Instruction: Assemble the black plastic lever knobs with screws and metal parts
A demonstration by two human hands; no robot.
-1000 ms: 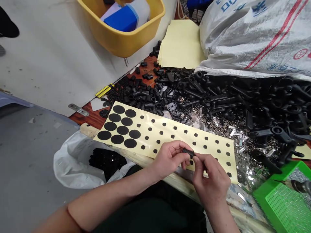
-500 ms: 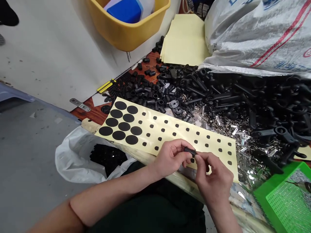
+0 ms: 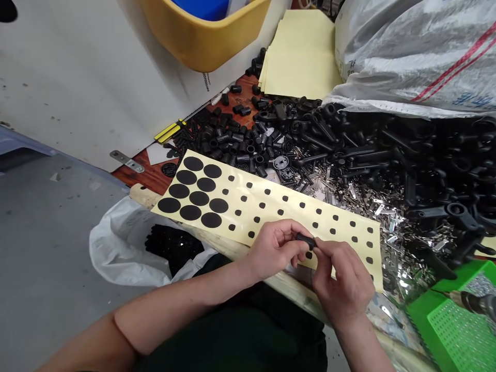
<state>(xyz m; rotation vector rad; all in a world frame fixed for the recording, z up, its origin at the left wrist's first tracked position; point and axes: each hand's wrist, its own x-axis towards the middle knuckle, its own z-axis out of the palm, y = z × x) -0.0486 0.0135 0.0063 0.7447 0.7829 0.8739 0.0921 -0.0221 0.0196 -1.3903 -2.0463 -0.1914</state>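
Observation:
A small black ribbed cylindrical cap (image 3: 305,241) is pinched between the thumb and fingers of my left hand (image 3: 276,249), lying nearly level. My right hand (image 3: 343,279) closes its thumb and forefinger on the right end of the same cap; whether a smaller piece is between those fingertips cannot be made out. Both hands are above the front edge of a pale yellow sticker sheet (image 3: 287,222). Large black ovals fill the sheet's left end, and small black dots are spread over the rest. My hands hide part of its lower right side.
Beyond the sheet lie heaps of black caps (image 3: 232,139), black handle-like parts (image 3: 360,155) and small metal pieces (image 3: 375,206). A green basket (image 3: 434,310) with a screwdriver-like tool (image 3: 470,301) stands right. A white bag (image 3: 108,248) hangs left, below a yellow bin (image 3: 205,46).
The view has shifted slightly, showing more of the tool over the green basket. Both hands keep their hold on the black cap, with only slight finger movement.

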